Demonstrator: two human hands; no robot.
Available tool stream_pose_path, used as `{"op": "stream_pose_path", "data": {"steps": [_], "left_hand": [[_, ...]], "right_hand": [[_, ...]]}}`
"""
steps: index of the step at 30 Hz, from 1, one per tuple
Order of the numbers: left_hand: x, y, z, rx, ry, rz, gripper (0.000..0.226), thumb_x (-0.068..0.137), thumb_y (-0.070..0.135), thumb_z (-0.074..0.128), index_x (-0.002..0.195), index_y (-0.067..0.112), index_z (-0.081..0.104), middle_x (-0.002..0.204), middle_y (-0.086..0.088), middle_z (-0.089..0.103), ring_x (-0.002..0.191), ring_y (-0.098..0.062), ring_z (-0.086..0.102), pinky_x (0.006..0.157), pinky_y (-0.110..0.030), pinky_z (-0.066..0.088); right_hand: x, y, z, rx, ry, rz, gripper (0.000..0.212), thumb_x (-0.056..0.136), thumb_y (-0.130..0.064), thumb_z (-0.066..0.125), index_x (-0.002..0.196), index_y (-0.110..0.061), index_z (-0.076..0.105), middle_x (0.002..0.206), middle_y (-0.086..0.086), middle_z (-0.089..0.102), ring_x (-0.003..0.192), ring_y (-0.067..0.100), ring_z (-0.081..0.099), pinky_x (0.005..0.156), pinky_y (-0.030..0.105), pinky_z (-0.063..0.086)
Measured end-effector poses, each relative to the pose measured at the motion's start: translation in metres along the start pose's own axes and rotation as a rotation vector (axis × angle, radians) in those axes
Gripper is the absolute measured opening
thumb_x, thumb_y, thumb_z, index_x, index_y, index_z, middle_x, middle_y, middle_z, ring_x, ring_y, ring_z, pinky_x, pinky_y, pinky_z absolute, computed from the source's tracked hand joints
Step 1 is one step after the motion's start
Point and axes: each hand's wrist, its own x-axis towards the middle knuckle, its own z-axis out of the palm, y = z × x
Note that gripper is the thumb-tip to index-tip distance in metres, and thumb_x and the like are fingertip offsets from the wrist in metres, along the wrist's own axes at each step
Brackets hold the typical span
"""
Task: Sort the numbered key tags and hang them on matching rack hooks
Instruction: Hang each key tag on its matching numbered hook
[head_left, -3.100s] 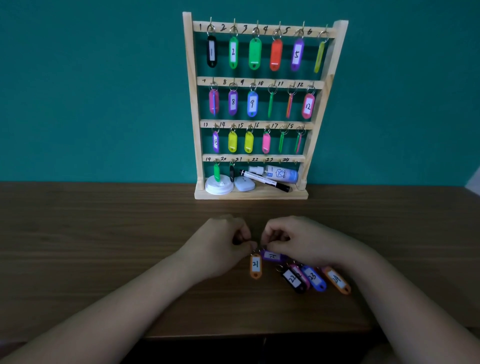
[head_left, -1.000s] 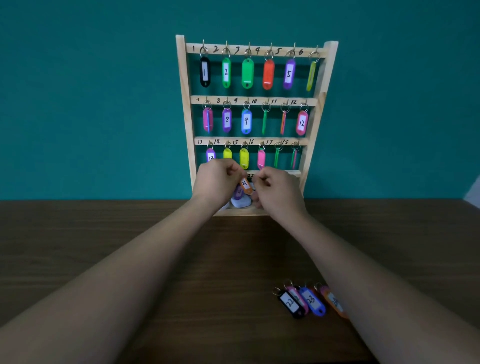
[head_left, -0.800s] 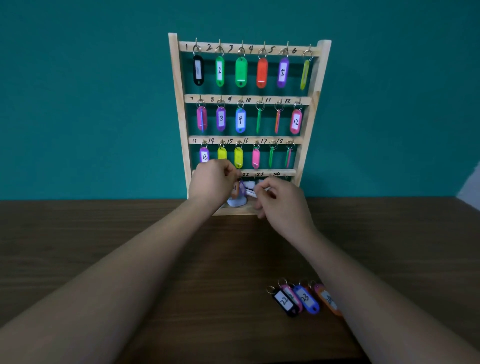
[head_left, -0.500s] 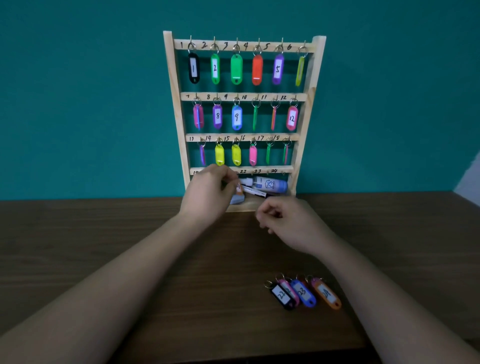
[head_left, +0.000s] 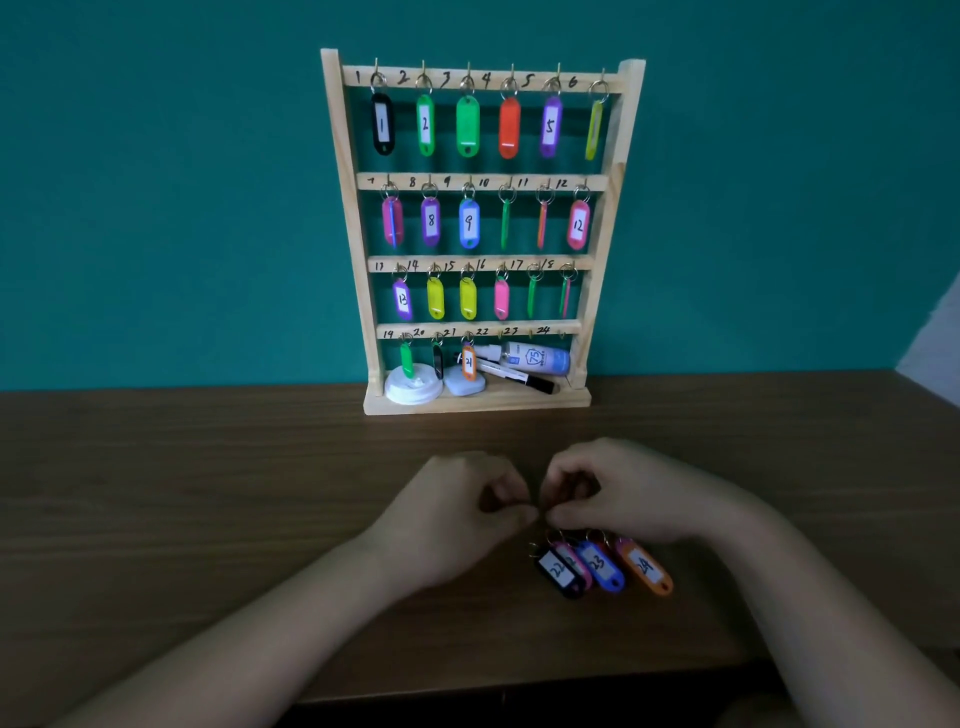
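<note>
Orange tag 21 (head_left: 468, 362) now hangs vertical — left hand (head_left: 457, 512), right hand (head_left: 623, 493) curled, grip unclear.

Two bare hands in shot; left hand (head_left: 457, 514) uncovered from knuckles to wrist, broad and smooth across the back; right hand (head_left: 623, 493) just as bare, knuckles softly rounded; left forearm (head_left: 234, 649) uncovered right down to the bottom edge; right forearm (head_left: 831, 623) bare to the corner too; fingernails too blurred to make out; dim, soft light over both arms.

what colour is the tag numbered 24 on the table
Orange plastic key tag; the head view shows it best.
</note>
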Motion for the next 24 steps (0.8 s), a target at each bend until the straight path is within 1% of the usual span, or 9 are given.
{"op": "stream_pose_path", "data": {"steps": [2, 4, 8, 12, 14, 17, 21, 24], "left_hand": [[-0.003, 0.000, 0.002, -0.023, -0.049, -0.020, 0.020, 0.088, 0.048, 0.079, 0.101, 0.033, 0.075, 0.098, 0.015, 0.068, 0.095, 0.003, 0.062, 0.076, -0.009, 0.042], [-0.006, 0.000, 0.001, -0.034, -0.105, -0.038, 0.026, 0.085, 0.054, 0.080, 0.102, 0.035, 0.074, 0.101, 0.015, 0.064, 0.096, 0.004, 0.060, 0.077, -0.010, 0.042], [-0.009, -0.001, 0.000, -0.027, -0.148, -0.026, 0.030, 0.082, 0.052, 0.084, 0.104, 0.036, 0.074, 0.106, 0.014, 0.060, 0.099, 0.003, 0.058, 0.080, -0.008, 0.043], [-0.010, -0.001, 0.005, -0.028, -0.135, 0.023, 0.027, 0.080, 0.047, 0.087, 0.102, 0.035, 0.076, 0.105, 0.014, 0.060, 0.099, 0.000, 0.060, 0.086, -0.016, 0.048], [-0.010, -0.001, 0.008, -0.032, -0.113, 0.053, 0.022, 0.082, 0.041, 0.087, 0.100, 0.034, 0.077, 0.103, 0.013, 0.061, 0.098, -0.002, 0.061, 0.087, -0.016, 0.049], [-0.010, -0.002, 0.011, -0.031, -0.076, 0.087, 0.017, 0.085, 0.037, 0.085, 0.099, 0.032, 0.077, 0.100, 0.012, 0.064, 0.095, -0.004, 0.063, 0.083, -0.015, 0.048], [-0.008, -0.004, 0.012, 0.009, -0.025, 0.127, 0.005, 0.094, 0.035, 0.076, 0.098, 0.033, 0.076, 0.094, 0.014, 0.063, 0.090, -0.002, 0.061, 0.079, -0.016, 0.045], [-0.006, -0.005, 0.009, 0.000, -0.007, 0.130, 0.005, 0.098, 0.032, 0.071, 0.099, 0.030, 0.076, 0.093, 0.014, 0.068, 0.090, -0.001, 0.063, 0.078, -0.017, 0.046]], "right_hand": [[0.000, 0.001, 0.000, -0.010, -0.020, 0.002, 0.014, 0.096, -0.036, 0.075, 0.109, -0.039, 0.071, 0.110, -0.017, 0.065, 0.100, -0.001, 0.062, 0.089, 0.028, 0.055], [0.000, 0.002, 0.002, -0.024, -0.032, 0.002, 0.015, 0.094, -0.038, 0.077, 0.108, -0.038, 0.072, 0.111, -0.017, 0.063, 0.101, 0.001, 0.061, 0.090, 0.031, 0.057], [0.001, 0.001, 0.005, -0.039, -0.032, -0.005, 0.015, 0.092, -0.038, 0.079, 0.105, -0.037, 0.072, 0.111, -0.017, 0.060, 0.101, 0.002, 0.060, 0.090, 0.032, 0.057], [0.003, 0.000, 0.008, -0.054, -0.035, 0.004, 0.012, 0.093, -0.034, 0.078, 0.103, -0.035, 0.071, 0.112, -0.015, 0.058, 0.102, 0.003, 0.058, 0.088, 0.028, 0.054], [0.003, 0.000, 0.009, -0.057, -0.036, 0.009, 0.010, 0.095, -0.032, 0.076, 0.103, -0.035, 0.071, 0.111, -0.017, 0.057, 0.103, 0.001, 0.057, 0.087, 0.027, 0.052], [0.005, 0.000, 0.010, -0.061, -0.030, 0.012, 0.008, 0.096, -0.030, 0.074, 0.102, -0.035, 0.071, 0.111, -0.018, 0.057, 0.102, 0.001, 0.056, 0.088, 0.028, 0.053], [0.005, 0.000, 0.011, -0.043, -0.025, 0.006, 0.008, 0.098, -0.031, 0.072, 0.102, -0.037, 0.070, 0.111, -0.018, 0.058, 0.103, 0.000, 0.056, 0.085, 0.025, 0.048], [0.006, -0.001, 0.011, -0.003, -0.010, -0.007, 0.006, 0.100, -0.033, 0.069, 0.103, -0.039, 0.068, 0.109, -0.019, 0.063, 0.103, -0.001, 0.058, 0.089, 0.029, 0.051]]}}
